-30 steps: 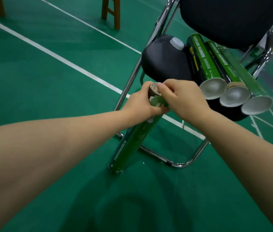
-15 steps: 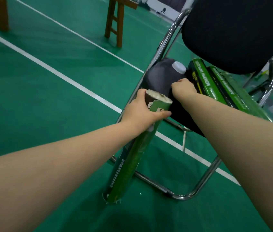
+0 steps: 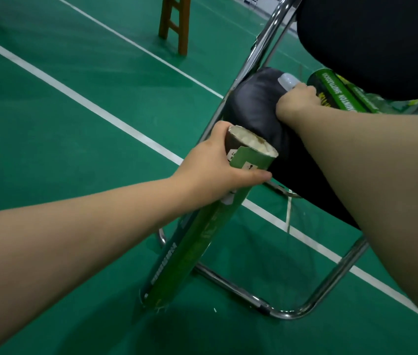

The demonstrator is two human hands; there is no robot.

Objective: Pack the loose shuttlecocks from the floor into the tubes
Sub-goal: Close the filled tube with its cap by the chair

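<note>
Gone from the mouth of the green tube (image 3: 195,239), the right hand (image 3: 296,102) now sits at the white cap (image 3: 286,80) on the far chair seat (image 3: 254,103) — its fingers are hidden, so I cannot tell whether they pinch it. The left hand (image 3: 218,170) wraps the tube near its open top. The tube leans, base on the floor (image 3: 74,149), white shuttlecock feathers (image 3: 251,142) showing inside — other tubes (image 3: 336,96) lie right of the cap.
</note>
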